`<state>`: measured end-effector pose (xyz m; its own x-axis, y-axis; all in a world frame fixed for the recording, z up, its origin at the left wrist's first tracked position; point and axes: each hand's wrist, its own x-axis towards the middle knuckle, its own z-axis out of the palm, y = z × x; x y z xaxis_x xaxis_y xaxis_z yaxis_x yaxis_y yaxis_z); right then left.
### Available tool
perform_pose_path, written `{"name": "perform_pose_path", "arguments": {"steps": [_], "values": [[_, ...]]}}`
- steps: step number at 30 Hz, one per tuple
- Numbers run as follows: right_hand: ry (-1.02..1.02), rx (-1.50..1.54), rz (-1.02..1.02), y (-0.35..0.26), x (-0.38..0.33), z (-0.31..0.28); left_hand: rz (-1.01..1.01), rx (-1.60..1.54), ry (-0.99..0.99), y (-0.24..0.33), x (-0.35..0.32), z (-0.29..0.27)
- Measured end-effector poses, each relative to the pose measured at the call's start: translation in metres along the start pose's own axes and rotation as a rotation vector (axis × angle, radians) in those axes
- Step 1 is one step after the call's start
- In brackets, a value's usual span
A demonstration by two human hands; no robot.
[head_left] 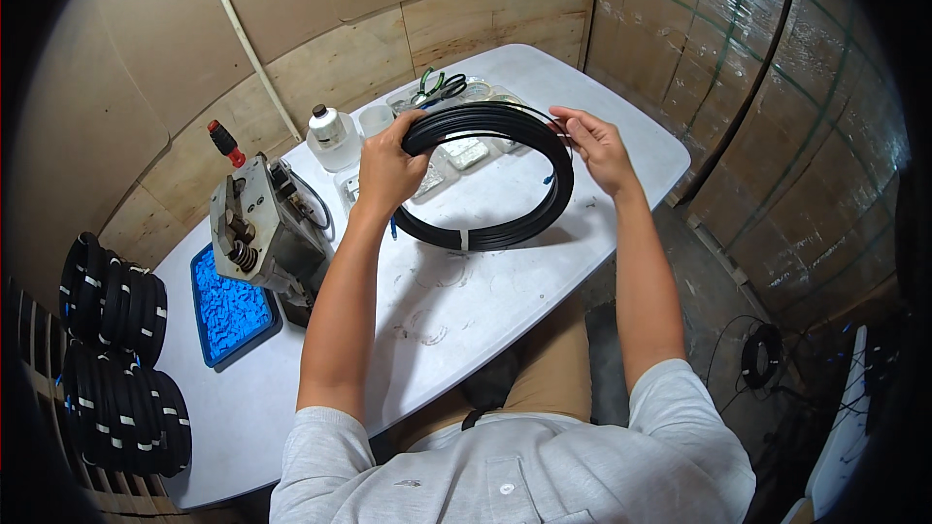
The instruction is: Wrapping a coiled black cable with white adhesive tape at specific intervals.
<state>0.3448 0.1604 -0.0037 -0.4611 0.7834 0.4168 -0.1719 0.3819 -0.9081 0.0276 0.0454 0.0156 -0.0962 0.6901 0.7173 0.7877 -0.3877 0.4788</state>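
Observation:
A thick coil of black cable (546, 215) stands tilted over the white table, bound at its lower side with a white tie (464, 240). My left hand (390, 163) is wrapped round the upper left of the coil. On the other side, my right hand (594, 144) pinches a single strand of the cable near the coil's upper right, thumb and fingers together. A small blue connector (549, 179) shows at the coil's inner right edge, and another blue tip (393, 227) hangs below my left wrist.
A metal bench machine (267, 223) and a tray of small blue parts (228, 306) occupy the table's left. Bottles (332, 136), scissors (445, 89) and clear containers (466, 152) lie behind the coil. Finished-looking black coils (121, 408) are stacked far left. Wrapped cartons (748, 107) stand right; loose cable (760, 356) lies below.

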Motion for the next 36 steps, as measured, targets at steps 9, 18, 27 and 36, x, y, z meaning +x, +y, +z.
{"name": "perform_pose_path", "arguments": {"steps": [9,18,27,36], "values": [[-0.061,-0.211,0.058,-0.027,0.013,0.003,0.047,-0.052,0.044,-0.001,-0.001,0.003],[0.005,-0.283,-0.026,-0.042,0.020,0.012,0.040,0.030,0.069,0.000,-0.003,0.001],[-0.124,-0.345,0.032,-0.033,0.021,0.010,-0.014,0.040,0.080,-0.006,-0.006,-0.001],[-0.186,-0.391,-0.046,-0.066,0.046,0.047,0.002,0.009,0.020,0.009,0.000,0.006]]}}
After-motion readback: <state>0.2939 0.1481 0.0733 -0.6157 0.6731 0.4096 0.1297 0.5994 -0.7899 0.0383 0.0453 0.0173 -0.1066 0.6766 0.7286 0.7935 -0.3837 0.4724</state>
